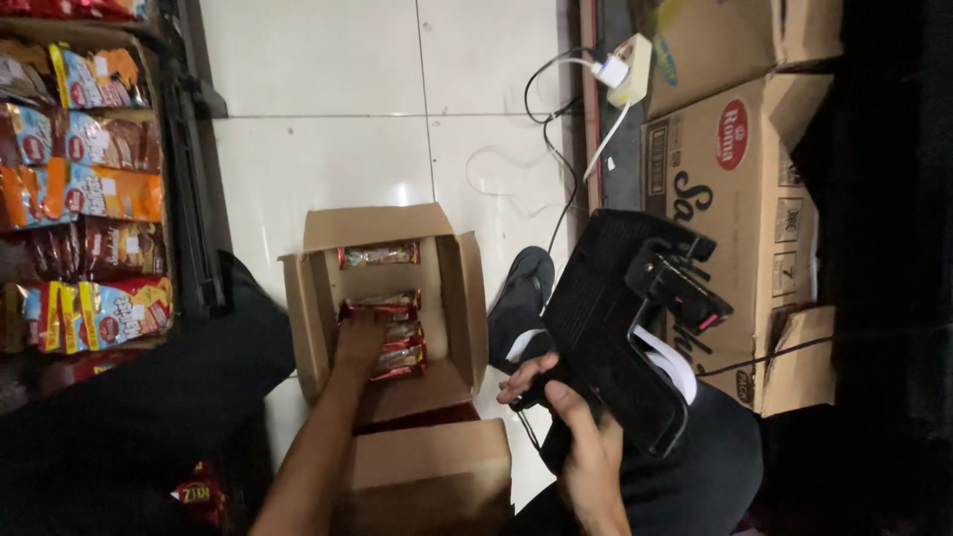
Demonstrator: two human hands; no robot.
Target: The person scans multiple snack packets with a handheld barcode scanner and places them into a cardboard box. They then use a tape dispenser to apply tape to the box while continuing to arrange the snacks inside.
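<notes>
Open carton (310, 298) under my left hand (359, 337): plain brown cardboard, unprinted inside. Snack packs (382, 303) in it: red wrappers with pale, light-coloured centres. Price-label gun (620, 318) in my right hand (581, 437): matt black, small red detail near the head, white label strip (667, 359) trailing. Floor tiles (328, 149): glossy white, thin dark grout lines. Shelf packets (94, 189): orange, yellow, brown, blue accents. Large boxes (735, 228) at right: tan with dark lettering and a red oval mark.
</notes>
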